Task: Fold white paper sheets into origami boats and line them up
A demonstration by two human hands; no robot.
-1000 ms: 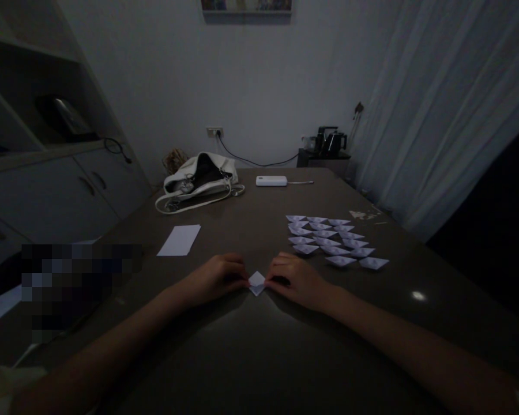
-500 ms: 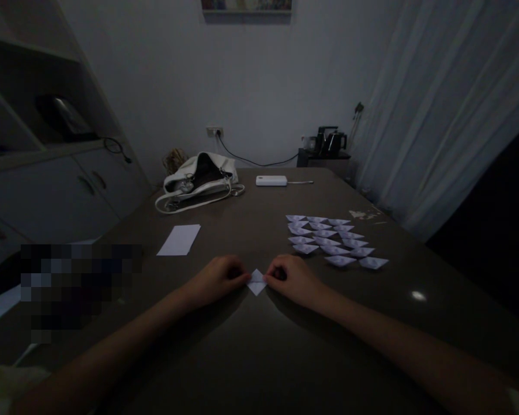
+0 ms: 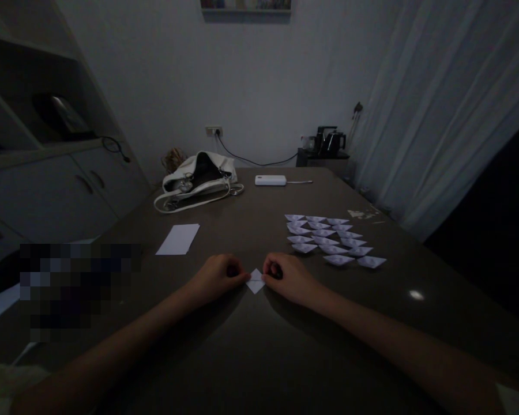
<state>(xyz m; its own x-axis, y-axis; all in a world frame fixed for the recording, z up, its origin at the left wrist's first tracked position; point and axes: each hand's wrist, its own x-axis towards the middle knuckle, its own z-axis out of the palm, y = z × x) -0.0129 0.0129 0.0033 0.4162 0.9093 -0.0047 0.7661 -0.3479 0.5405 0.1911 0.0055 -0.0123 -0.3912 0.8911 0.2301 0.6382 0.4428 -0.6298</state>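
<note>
— What did the dim room hold?
— A dark table (image 3: 251, 357), curtain (image 3: 436, 115), an open white handbag (image 3: 196, 178), contents unclear.
— And the hands?
— The left hand (image 3: 218, 278) and right hand (image 3: 285, 278), fingers curled, pinched the folded paper (image 3: 255, 281) lying between them.

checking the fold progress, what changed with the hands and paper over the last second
The right hand curled from fingers spread flat into a loose fist, and both hands drew in slightly; the left hand kept pinching its corner of the small folded paper, which barely shifted on the table. The paper boats, blank sheet and white bag stayed put.
</note>
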